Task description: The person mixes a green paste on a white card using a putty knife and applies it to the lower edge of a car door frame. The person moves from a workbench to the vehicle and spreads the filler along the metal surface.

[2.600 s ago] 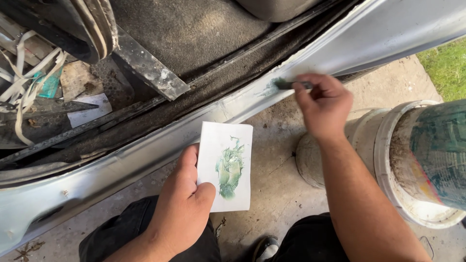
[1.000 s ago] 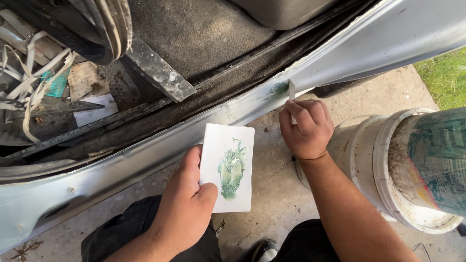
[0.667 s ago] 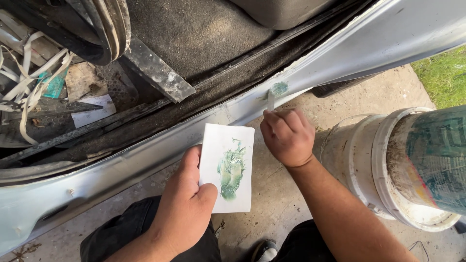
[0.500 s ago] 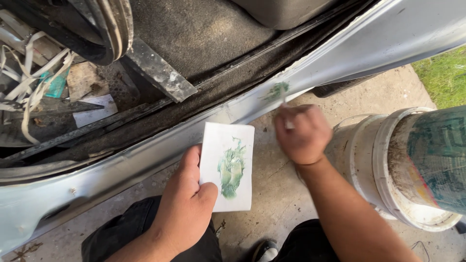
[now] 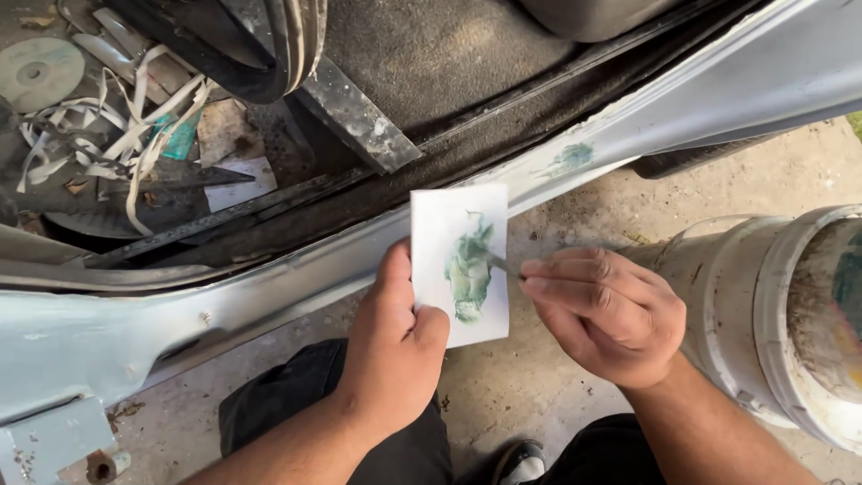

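Note:
My left hand (image 5: 392, 348) grips a white card (image 5: 459, 263) by its lower left edge, held upright in front of a car's pale sill (image 5: 296, 278). A blob of green putty (image 5: 470, 268) sits in the card's middle. My right hand (image 5: 609, 313) pinches a thin spreader tool (image 5: 505, 263) whose tip touches the putty on the card. A small green smear (image 5: 568, 160) marks the sill, up and to the right of the card.
A dirty white bucket (image 5: 772, 323) stands at the right, close to my right forearm. Inside the car lie dark carpet (image 5: 449, 63), a tangle of white straps (image 5: 117, 144), a disc (image 5: 38, 74) and paper scraps. Concrete ground lies below; my dark trousers (image 5: 296, 422) are at the bottom.
My right hand left the sill, where it had spread a green smear, and came down left to the card. The left hand and card stayed nearly still.

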